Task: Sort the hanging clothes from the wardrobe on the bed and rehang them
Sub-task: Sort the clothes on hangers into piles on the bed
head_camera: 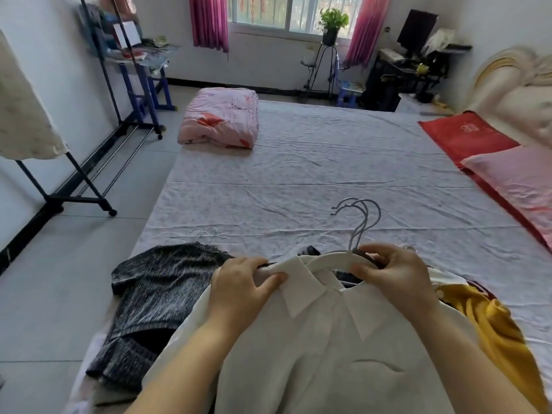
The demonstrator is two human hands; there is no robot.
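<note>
So, this looked like the sorting step. The white collared shirt (pixel 328 354) lay on top of the pile at the near end of the bed (pixel 298 174), with a white hanger (pixel 328 262) in its neck. The left hand (pixel 242 282) pinched the collar and shoulder fabric, thumb on top. The right hand (pixel 397 273) had its fingers curled round the hanger's neck, and a darker hanger seemed bunched in too, going by the extra metal hooks (pixel 361 222) sticking up.

My guess: the next move called for separating those hooks, so the shirt's hanger could be handled without dragging the others along.

Room-wise, a grey marled knit (pixel 155 288) sat right at the bed's left edge and could've slid off if nudged. A mustard garment (pixel 490 324) lay just beside the shirt on the right. Wrinkled sheet stretched away beyond the pile, with a folded pink quilt (pixel 221 118) at the far corner and pillows (pixel 513 174) along the right. The clothes rack (pixel 74 200) stood on the floor to the left, well apart.
</note>
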